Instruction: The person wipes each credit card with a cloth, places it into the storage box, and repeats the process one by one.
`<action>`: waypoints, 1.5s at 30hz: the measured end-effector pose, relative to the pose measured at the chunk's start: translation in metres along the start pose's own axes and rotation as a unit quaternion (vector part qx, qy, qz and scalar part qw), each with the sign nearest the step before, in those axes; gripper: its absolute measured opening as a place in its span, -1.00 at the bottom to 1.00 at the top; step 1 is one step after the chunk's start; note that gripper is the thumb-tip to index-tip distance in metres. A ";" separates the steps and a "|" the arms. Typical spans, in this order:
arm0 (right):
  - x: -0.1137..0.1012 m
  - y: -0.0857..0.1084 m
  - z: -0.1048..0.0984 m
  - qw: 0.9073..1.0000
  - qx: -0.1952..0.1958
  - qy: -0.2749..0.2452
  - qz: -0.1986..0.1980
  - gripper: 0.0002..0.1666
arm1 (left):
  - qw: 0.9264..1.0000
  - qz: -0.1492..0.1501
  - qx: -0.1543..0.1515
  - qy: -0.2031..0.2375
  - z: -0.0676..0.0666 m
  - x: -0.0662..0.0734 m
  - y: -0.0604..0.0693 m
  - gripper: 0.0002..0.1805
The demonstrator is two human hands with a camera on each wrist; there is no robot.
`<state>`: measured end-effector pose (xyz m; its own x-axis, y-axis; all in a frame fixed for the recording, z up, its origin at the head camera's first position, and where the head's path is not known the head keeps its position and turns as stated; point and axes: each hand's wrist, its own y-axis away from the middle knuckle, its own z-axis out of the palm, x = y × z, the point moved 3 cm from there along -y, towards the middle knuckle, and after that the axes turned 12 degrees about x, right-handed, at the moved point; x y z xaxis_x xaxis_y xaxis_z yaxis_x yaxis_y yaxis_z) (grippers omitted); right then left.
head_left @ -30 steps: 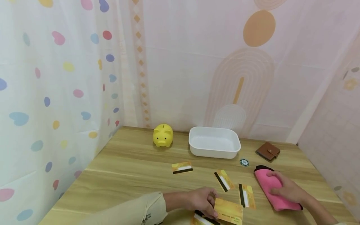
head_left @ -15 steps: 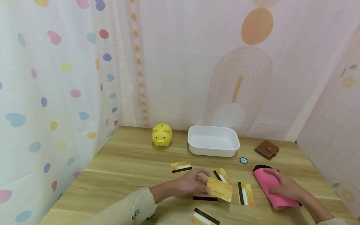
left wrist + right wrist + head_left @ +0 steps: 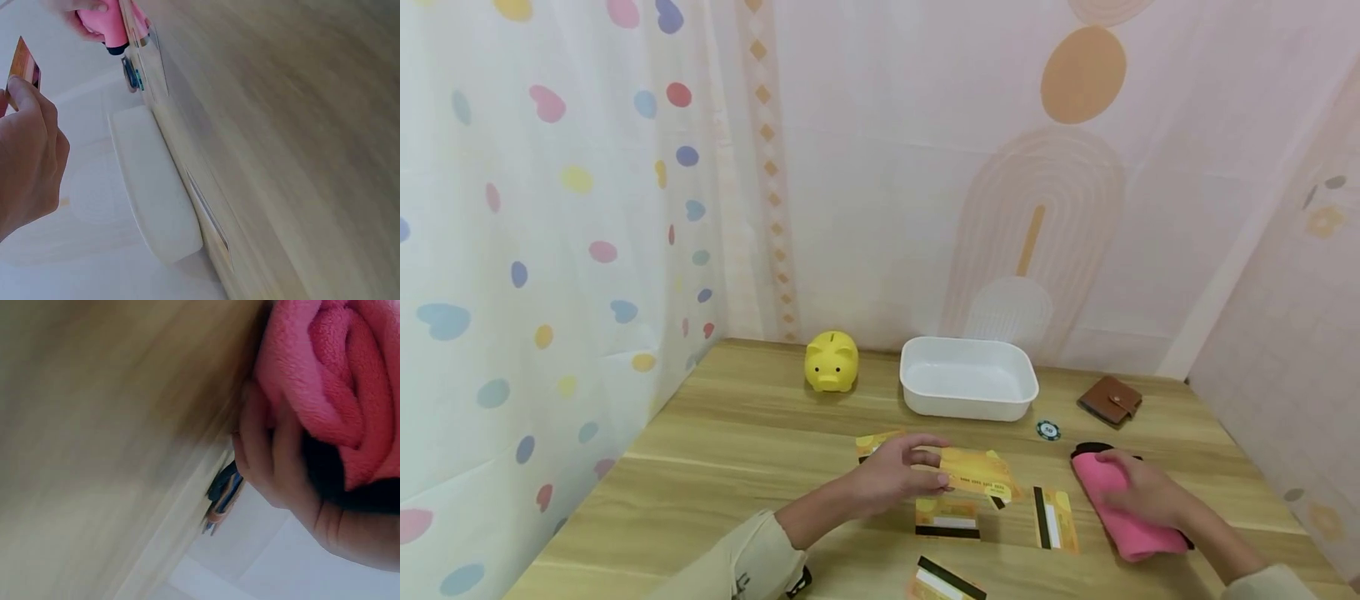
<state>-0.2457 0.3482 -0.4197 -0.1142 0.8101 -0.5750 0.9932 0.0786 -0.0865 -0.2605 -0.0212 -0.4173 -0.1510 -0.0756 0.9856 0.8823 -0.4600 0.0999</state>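
Observation:
My left hand [image 3: 891, 477] pinches a gold bank card [image 3: 976, 469] by its left edge, thumb below and fingers above, held over the table; the left wrist view shows it clear of the wood. Beneath it, another card [image 3: 997, 502] is mostly covered. Around lie a card [image 3: 947, 532] just in front of the hand, a card [image 3: 1047, 518] to the right, and a card [image 3: 947, 575] nearest me, black stripes up. One more card [image 3: 872, 442] is partly hidden behind my left hand. My right hand [image 3: 1150, 497] grips a pink rolled fuzzy cloth [image 3: 1138, 537] with black trim, on the table.
A yellow piggy bank [image 3: 832, 362] and a white plastic tub [image 3: 970, 408] stand at the back of the table [image 3: 737, 467]. To the right lie a poker chip [image 3: 1048, 430] and a brown wallet [image 3: 1110, 402]. Curtains hang behind and at both sides.
My left hand has lifted the gold card from near the front edge and carried it away from me, uncovering a card beneath. The right hand stays on the pink cloth.

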 end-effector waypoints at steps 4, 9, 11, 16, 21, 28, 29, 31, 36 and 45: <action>-0.003 0.000 0.003 1.000 0.022 -0.005 0.001 -0.27 | 1.000 0.012 0.000 -0.016 -0.003 0.000 0.000 -0.40; -0.008 0.005 0.004 0.998 0.046 -0.033 0.012 -0.26 | 0.999 0.021 0.009 -0.026 -0.006 -0.001 0.000 -0.37; -0.013 0.008 0.006 0.997 0.059 -0.055 0.011 -0.26 | 0.999 0.027 0.019 -0.031 -0.007 -0.001 0.000 -0.35; -0.036 0.012 0.008 0.989 0.103 -0.100 -0.024 -0.30 | 0.997 0.048 0.043 -0.050 -0.010 0.001 0.001 -0.33; -0.063 0.017 0.009 0.981 0.142 -0.125 -0.041 -0.34 | 0.993 0.063 0.067 -0.069 -0.010 0.002 0.001 -0.32; -0.094 0.023 0.017 0.974 0.142 -0.172 -0.041 -0.48 | 0.988 0.077 0.101 -0.087 -0.011 0.005 0.000 -0.33; -0.098 0.024 0.019 0.973 0.145 -0.171 -0.043 -0.51 | 0.988 0.076 0.102 -0.087 -0.010 0.005 0.000 -0.34; -0.106 0.025 0.021 0.971 0.153 -0.177 -0.051 -0.56 | 0.988 0.074 0.102 -0.087 -0.010 0.004 0.001 -0.34; -0.123 0.027 0.026 0.963 0.168 -0.197 -0.076 -0.63 | 0.989 0.078 0.093 -0.085 -0.006 0.003 0.001 -0.34; -0.138 0.025 0.041 0.964 0.124 -0.221 -0.077 -0.59 | 0.993 0.088 0.047 -0.070 0.006 -0.001 -0.001 -0.30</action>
<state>-0.2063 0.2149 -0.3757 -0.3140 0.4686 -0.8258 0.9333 -0.0073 -0.3590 -0.2582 -0.0158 -0.4177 0.0666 -0.0201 0.9976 0.9281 -0.3659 -0.0694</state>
